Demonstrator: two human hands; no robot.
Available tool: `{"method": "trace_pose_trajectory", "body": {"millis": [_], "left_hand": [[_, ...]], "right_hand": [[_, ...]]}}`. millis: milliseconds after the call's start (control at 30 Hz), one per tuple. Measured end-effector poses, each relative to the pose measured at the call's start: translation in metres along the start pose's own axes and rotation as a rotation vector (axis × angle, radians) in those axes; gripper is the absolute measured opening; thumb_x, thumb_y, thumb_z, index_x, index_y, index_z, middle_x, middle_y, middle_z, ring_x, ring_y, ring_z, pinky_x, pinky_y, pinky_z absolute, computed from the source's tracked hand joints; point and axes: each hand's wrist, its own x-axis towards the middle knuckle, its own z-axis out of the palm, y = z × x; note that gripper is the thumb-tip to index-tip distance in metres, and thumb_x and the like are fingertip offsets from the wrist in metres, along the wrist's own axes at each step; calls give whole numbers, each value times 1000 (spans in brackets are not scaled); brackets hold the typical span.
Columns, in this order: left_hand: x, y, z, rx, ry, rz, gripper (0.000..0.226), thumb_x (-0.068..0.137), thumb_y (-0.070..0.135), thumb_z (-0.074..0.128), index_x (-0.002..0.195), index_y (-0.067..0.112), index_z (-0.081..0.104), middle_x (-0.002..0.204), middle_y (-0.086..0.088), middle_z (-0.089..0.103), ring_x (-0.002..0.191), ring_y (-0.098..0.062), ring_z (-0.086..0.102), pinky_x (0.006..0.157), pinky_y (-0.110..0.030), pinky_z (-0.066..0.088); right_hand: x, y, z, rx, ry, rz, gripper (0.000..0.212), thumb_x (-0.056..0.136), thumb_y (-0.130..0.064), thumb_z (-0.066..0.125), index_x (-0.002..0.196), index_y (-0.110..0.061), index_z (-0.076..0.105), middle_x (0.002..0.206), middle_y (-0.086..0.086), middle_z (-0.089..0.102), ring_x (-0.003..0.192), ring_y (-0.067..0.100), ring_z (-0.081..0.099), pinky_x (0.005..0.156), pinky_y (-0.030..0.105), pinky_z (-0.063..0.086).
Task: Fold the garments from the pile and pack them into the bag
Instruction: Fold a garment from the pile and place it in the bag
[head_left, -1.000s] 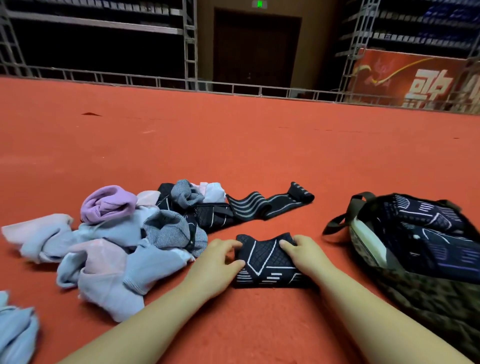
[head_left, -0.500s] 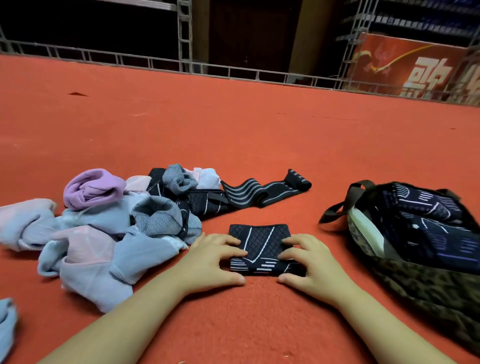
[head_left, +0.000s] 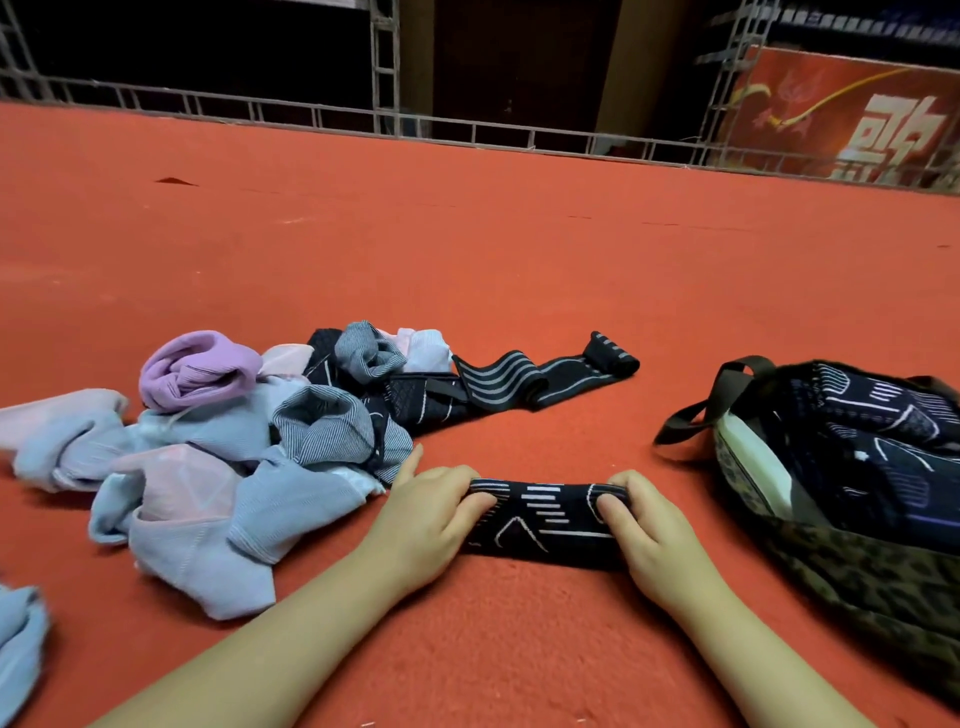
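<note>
Since half a second ago, both hands have shifted from lying flat on the folded black garment (head_left: 540, 519) to taking hold of its two ends, and its far edge now rises off the red carpet (head_left: 519, 270) as a narrower band. Left hand (head_left: 426, 525): fingers curled over the left end, gripping it; index finger stretched out toward the pile. Right hand (head_left: 644, 530): fingers curled over the right end, gripping it, thumb tucked at the near side. Near edge of the garment rests on the carpet, between the pile and the bag.

Pile of garments (head_left: 218, 462) lies to the left, just beside the left hand: pale blue and pink pieces, a lilac roll (head_left: 197, 366) on top, grey striped pieces, dark patterned ones behind. A long black striped band (head_left: 540, 382) trails out of the pile's right side, flat on the carpet.

Bag (head_left: 857, 587) sits to the right, near the right hand but apart from it, leopard-print side, dark strap (head_left: 727, 395) looped up, mouth open. Dark patterned garments (head_left: 872, 441) lie inside. Metal railing (head_left: 467, 127) borders the far edge of the carpet; red banner (head_left: 852, 114) behind it at right.
</note>
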Motion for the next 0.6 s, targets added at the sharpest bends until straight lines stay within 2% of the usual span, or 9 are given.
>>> {"method": "trace_pose_trajectory", "body": {"millis": [67,167,267,300,333,367,433,500,600], "left_hand": [[1,1,3,-7,5,-49,54,80,61,15,89,24,53,82,9,60,93,-10,58,115,-30,1],[7,4,8,-52,27,-157,30,91,50,33,80,26,48,72,9,57,85,-11,59,117,-32,5],[18,2,12,-111,-2,-291,27,94,36,52,70,24,47,55,10,47,62,-4,50,116,-33,11],[19,2,12,-129,-4,-304,23,92,35,55,72,26,50,55,11,47,61,-3,49,115,-32,15],[19,-1,13,-116,9,-293,14,90,35,57,77,28,55,60,12,51,66,-4,51,113,-32,21],[19,-1,14,-78,13,-270,7,89,36,58,87,29,59,73,13,56,80,-8,55,109,-32,27],[17,-3,14,43,-8,-267,23,88,41,56,106,28,62,110,10,58,115,-15,47,106,-31,28],[18,-3,16,119,-83,-279,34,90,48,51,113,24,60,139,9,45,135,-15,30,112,-31,19],[17,1,16,151,-203,-295,41,94,49,43,123,21,54,152,8,30,144,-14,14,117,-36,6]], "right_hand": [[3,4,1,63,3,60,13,86,-34,52,76,-26,50,61,-15,54,57,1,46,57,20,36],[8,8,4,50,18,153,15,91,-24,60,78,-24,52,61,-7,53,56,5,45,56,23,35],[15,7,6,-74,18,215,14,88,-28,62,81,-21,51,64,-5,53,61,10,48,57,21,34],[17,6,8,-129,18,220,16,87,-32,63,83,-21,51,65,-7,54,65,11,49,60,23,35],[19,4,9,-209,21,220,19,86,-37,62,85,-22,51,68,-8,55,71,13,51,65,26,35],[19,3,10,-318,13,222,25,86,-46,58,88,-22,52,75,-8,57,79,15,52,71,30,36],[20,1,11,-549,-68,213,49,81,-66,37,95,-24,57,94,-7,57,95,19,50,86,35,35],[19,0,9,-588,-148,195,65,75,-71,23,99,-22,58,105,-6,53,106,19,45,98,35,31],[16,3,6,-469,-192,166,47,89,-58,37,106,-19,59,114,-4,55,114,17,43,102,32,28]]}}
